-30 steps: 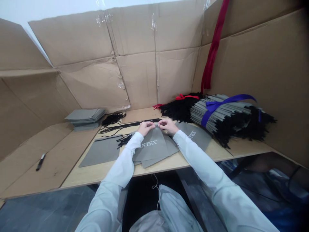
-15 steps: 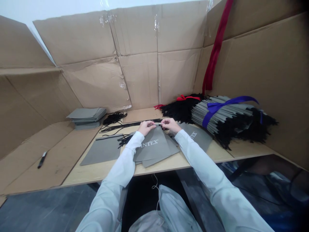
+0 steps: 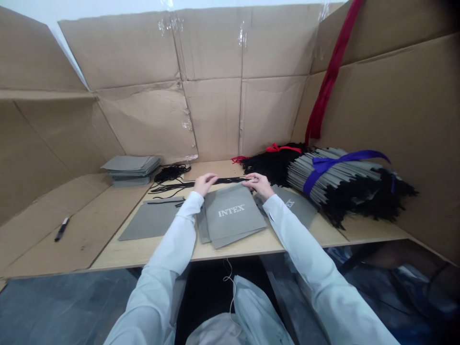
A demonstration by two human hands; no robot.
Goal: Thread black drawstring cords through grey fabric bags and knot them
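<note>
Your left hand (image 3: 205,183) and right hand (image 3: 258,184) each have their fingers closed in a pinch on one end of a black cord (image 3: 230,180). The cord is stretched straight between them, along the far edge of the top grey INTEX bag (image 3: 233,213). That bag lies flat, centre near, on a few more loose bags.

Progress, as a judgement: early on this bag. The cord sits at the edge, and you can't tell if it's fed into the bag at all.

- **Looks done:** the tied bundle (image 3: 334,175) on the right, with a purple ribbon and cords hanging out.
- **Looks left:**
  - flat bag (image 3: 153,220) on the left
  - bag (image 3: 294,206) by your right forearm
  - plain stack (image 3: 131,168) far left
- **Spare cords:** a loose pile (image 3: 172,172) and a red-tied bunch (image 3: 273,160), both far.

A marker (image 3: 61,229) lies well apart, on the left.
</note>
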